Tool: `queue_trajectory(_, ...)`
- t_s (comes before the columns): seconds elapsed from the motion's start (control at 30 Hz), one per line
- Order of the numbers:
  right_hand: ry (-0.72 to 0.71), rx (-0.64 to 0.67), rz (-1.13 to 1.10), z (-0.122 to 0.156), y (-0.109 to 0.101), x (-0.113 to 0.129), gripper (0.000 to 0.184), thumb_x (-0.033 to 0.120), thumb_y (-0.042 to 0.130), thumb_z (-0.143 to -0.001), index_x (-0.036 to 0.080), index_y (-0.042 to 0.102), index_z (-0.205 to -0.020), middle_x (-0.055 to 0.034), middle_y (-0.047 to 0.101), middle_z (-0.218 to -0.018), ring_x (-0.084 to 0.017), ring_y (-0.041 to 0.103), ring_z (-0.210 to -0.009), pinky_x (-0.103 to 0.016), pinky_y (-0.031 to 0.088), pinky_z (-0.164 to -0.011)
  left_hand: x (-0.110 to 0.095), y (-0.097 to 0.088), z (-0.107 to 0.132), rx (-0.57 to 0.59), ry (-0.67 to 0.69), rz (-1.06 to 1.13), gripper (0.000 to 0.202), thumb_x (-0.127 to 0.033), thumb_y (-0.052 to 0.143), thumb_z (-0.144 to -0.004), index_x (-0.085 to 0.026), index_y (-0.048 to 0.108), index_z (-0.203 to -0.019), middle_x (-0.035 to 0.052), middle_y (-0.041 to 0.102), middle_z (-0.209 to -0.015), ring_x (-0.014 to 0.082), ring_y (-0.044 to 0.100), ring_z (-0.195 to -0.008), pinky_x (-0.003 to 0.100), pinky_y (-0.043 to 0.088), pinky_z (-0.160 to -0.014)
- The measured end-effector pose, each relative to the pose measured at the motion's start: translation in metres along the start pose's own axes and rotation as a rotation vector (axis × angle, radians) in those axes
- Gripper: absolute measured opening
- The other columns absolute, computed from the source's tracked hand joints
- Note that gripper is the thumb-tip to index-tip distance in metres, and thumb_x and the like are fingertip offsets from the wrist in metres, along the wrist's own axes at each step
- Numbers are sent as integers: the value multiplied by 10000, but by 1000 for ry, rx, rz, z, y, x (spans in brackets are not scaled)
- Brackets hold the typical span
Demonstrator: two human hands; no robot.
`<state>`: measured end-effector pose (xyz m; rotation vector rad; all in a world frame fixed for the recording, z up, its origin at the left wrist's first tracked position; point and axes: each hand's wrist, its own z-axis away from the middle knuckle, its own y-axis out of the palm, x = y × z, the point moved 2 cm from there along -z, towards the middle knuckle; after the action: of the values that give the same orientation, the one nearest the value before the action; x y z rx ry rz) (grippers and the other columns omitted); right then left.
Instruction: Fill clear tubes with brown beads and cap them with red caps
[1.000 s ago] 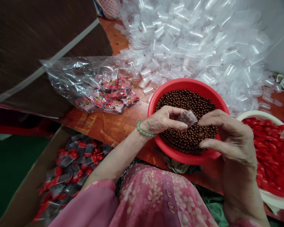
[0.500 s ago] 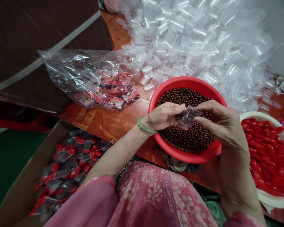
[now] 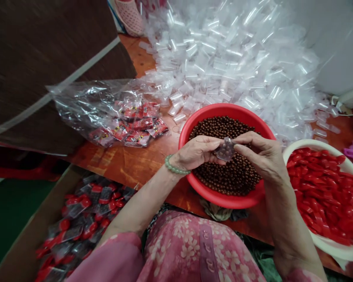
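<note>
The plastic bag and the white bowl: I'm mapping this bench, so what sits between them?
In the head view, the red bowl of brown beads, with the left hand and right hand over it.

Centre frame: your left hand (image 3: 197,152) and right hand (image 3: 260,150) meet at a small container (image 3: 226,150), blocking the middle of the red basin (image 3: 232,201). Open air over the basin above and below your fingers. Upper centre: heap of clear tubes (image 3: 223,62) crowds the far rim. Right: your forearm screens the gap to the white basin (image 3: 338,252), its mouth open from above. Left of centre: bare strip of table (image 3: 120,164) between plastic bag (image 3: 82,102) and carton (image 3: 32,231), crossed by your left forearm. Upper left: brown box (image 3: 55,51) walls off that side. Carton open-topped.
</note>
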<state>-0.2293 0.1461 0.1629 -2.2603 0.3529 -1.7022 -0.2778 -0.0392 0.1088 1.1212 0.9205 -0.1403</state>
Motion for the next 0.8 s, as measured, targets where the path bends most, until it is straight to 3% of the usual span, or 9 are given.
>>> queue_trajectory(0.2, 3, -76, -18, 3, -2, 1, 81, 247, 784, -857, 252, 824, -927, -17, 775, -881, -164, 697, -839, -319, 557, -811, -2, 2, 2, 8, 12, -62, 397, -415, 861, -775, -121, 805, -1035, 133, 789, -1034, 182, 730, -895, 302, 610, -802)
queue_trajectory(0.4, -25, -97, 13, 9, 15, 4, 88, 256, 746, -892, 251, 819, -941, -15, 773, -904, -157, 698, -851, -314, 563, -822, 1, 7, 2, -30, 60, -233, 377, -309, 920, -696, -151, 817, -1023, 45, 750, -946, 98, 666, -799, 241, 596, -777)
queue_trajectory(0.53, -26, -95, 110, 16, 16, 12, 216, 289, 725, -910, 249, 792, -1111, -25, 790, -1005, -172, 725, -916, -342, 586, -882, 4, 5, 3, -69, 92, -202, 335, -340, 931, -686, -147, 818, -936, 54, 754, -971, 112, 672, -829, 241, 599, -755)
queue_trajectory(0.6, -23, -160, 240, 28, -3, 17, 271, 304, 725, -912, 259, 770, -1176, -33, 795, -1049, -182, 738, -944, -357, 592, -905, 3, 5, 3, -70, 86, -150, 335, -337, 934, -681, -162, 821, -944, 74, 764, -1039, 145, 693, -897, 264, 617, -761)
queue_trajectory(0.7, -1, -367, 601, 58, -55, 16, 182, 295, 686, -944, 241, 784, -1087, -69, 804, -1052, -199, 748, -978, -364, 576, -955, 1, 6, 5, -71, 76, -111, 320, -300, 940, -667, -164, 825, -932, 90, 765, -1079, 174, 702, -962, 287, 638, -784)
queue_trajectory(0.77, 76, -387, 938, 85, -94, 4, 213, 287, 634, -959, 190, 783, -1077, -129, 801, -1062, -243, 747, -1012, -392, 560, -990, -1, 8, 6, -65, 73, -117, 317, -265, 947, -645, -152, 826, -914, 95, 759, -1105, 177, 697, -983, 290, 642, -803)
queue_trajectory(0.8, 191, -305, 1090, 98, -111, -8, 259, 300, 608, -969, 174, 774, -1123, -158, 791, -1122, -276, 744, -1060, -416, 553, -999, -2, 9, 6, -62, 70, -122, 323, -247, 952, -628, -149, 826, -908, 95, 757, -1112, 177, 695, -991, 285, 641, -809)
